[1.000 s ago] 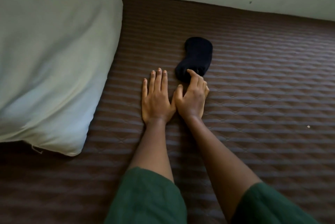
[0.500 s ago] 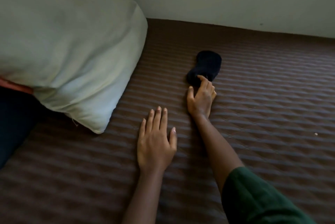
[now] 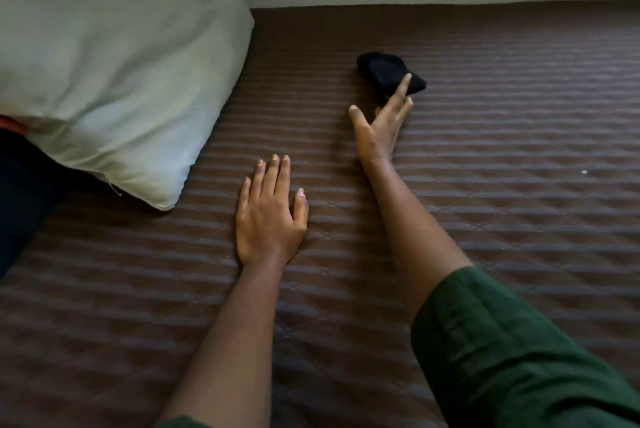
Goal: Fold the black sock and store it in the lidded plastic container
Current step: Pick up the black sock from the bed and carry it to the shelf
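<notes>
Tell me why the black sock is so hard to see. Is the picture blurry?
Head view: dim light, so the black sock is a dark blob without detail. Head view: slightly soft, the right hand touching it included; the pillow is brightest.

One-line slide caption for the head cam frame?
Right hand touches the bunched black sock with straight fingers on a brown quilted mattress; left hand rests flat, pillow at left.
</notes>
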`<state>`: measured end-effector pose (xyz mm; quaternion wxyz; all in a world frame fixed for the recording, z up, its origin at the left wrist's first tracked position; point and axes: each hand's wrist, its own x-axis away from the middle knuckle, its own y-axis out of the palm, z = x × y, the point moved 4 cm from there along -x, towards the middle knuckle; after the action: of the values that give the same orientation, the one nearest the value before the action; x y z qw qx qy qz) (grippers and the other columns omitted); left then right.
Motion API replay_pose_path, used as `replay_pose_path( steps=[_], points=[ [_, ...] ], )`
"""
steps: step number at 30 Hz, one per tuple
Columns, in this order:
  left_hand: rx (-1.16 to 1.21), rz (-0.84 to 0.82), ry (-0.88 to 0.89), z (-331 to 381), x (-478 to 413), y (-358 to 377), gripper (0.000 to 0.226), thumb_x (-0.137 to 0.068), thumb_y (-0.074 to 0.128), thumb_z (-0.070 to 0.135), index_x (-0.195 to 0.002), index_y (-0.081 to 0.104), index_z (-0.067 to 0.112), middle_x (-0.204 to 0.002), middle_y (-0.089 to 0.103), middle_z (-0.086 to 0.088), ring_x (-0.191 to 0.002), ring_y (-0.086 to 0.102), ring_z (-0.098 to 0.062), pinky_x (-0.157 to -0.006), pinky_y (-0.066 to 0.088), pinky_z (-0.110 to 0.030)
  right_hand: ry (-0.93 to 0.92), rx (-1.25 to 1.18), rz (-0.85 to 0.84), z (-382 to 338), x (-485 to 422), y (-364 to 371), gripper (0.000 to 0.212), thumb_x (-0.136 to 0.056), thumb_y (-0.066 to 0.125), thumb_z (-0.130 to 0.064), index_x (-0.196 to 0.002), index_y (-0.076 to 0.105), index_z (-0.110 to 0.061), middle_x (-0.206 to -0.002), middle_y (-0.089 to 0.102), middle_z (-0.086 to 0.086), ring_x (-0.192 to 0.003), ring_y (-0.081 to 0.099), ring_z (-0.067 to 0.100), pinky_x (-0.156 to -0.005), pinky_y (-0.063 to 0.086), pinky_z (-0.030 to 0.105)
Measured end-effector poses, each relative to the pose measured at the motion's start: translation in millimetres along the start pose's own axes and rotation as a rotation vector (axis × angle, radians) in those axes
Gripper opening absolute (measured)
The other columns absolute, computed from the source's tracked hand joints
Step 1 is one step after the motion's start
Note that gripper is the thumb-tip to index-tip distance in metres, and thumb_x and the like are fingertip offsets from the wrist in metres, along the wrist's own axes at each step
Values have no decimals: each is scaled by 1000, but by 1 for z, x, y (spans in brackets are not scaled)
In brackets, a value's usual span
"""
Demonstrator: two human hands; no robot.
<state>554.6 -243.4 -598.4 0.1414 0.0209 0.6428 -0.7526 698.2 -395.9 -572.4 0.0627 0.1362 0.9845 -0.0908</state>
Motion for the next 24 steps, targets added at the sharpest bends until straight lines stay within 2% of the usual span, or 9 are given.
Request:
replay_pose_path(
  steps=[2,5,9,11,13,16,19,22,24],
  points=[
    [13,26,3,1,1,2,66,-90,16,45,-152,23,22,-158,28,1,-147,21,-17,-121,18,-38,49,78,-5,-6,11,-4,89,-87,59,-12,-151,-1,-17,-156,0,20,-141,25,30,-111,29,31],
    [36,53,-1,-3,-3,5,62,-92,21,41,-150,27,20,-156,31,-1,-147,24,-19,-120,19,-39,116,229,108,-22,73,-10,77,-84,50,1,-150,14,-12,-152,15,15,-130,40,26,-100,34,21],
    [93,-51,10,-1,-3,2,54,-98,30,33,-150,27,16,-158,26,-1,-148,19,-19,-122,13,-37,29,294,-39,-27,209,-36,76,-81,50,7,-148,20,-12,-148,20,11,-123,43,22,-99,34,17],
    [275,-111,-31,-8,-5,-8,49,-99,37,25,-147,36,15,-157,29,-2,-148,18,-18,-121,12,-34,25,288,-37,-25,255,-59,71,-78,47,8,-145,27,-7,-143,26,15,-124,42,27,-101,31,19],
    [485,-176,-128,-18,6,-17,44,-97,43,14,-142,45,14,-155,34,-3,-147,20,-17,-121,15,-32,-7,319,-26,-25,269,-67,67,-76,44,9,-141,33,-1,-139,33,22,-125,42,35,-107,30,28],
    [438,-210,-179,-13,78,-37,48,-98,41,16,-146,37,12,-157,28,-5,-148,20,-20,-121,15,-35,-25,472,-103,-27,274,-63,65,-80,41,5,-143,28,-1,-143,31,23,-129,39,36,-111,35,40],
    [307,-199,-96,-6,201,-65,57,-97,33,34,-150,27,12,-158,24,-6,-148,21,-21,-121,15,-37,-38,547,-142,-28,276,-60,64,-82,40,2,-145,26,-1,-146,28,23,-131,35,39,-113,31,40],
    [171,-142,-23,-16,306,-86,63,-92,26,43,-149,31,16,-156,31,-3,-144,30,-19,-118,23,-36,-37,603,-165,-38,278,-62,62,-83,40,4,-143,28,0,-142,29,22,-125,39,38,-110,35,41],
    [160,-99,-43,-21,322,-82,62,-91,31,41,-147,35,18,-154,36,-2,-143,34,-19,-117,25,-36,-39,612,-161,-45,284,-70,61,-82,41,7,-142,28,-1,-139,31,20,-120,42,35,-105,41,41]
  ],
)
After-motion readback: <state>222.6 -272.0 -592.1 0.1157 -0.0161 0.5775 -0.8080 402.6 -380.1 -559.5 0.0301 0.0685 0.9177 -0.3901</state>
